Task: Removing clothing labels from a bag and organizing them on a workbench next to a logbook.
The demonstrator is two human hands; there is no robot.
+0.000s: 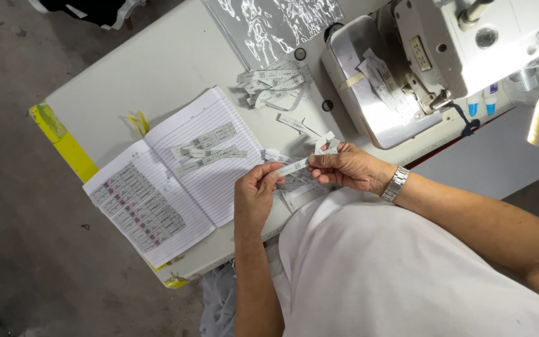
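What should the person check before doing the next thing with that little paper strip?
1. Left hand pinches the white label strip: ok.
2. Right hand holds the strip's other end: ok.
3. Strip taut and flat between the hands: cannot tell.
4. Open notebook lies flat on the table: ok.
5. Loose labels rest on the notebook's page: ok.
6. Spare label pile sits apart from the sewing machine: ok.

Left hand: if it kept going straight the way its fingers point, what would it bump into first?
Probably the right hand: the left hand points along the label strip both pinch. Depth is hard to judge.
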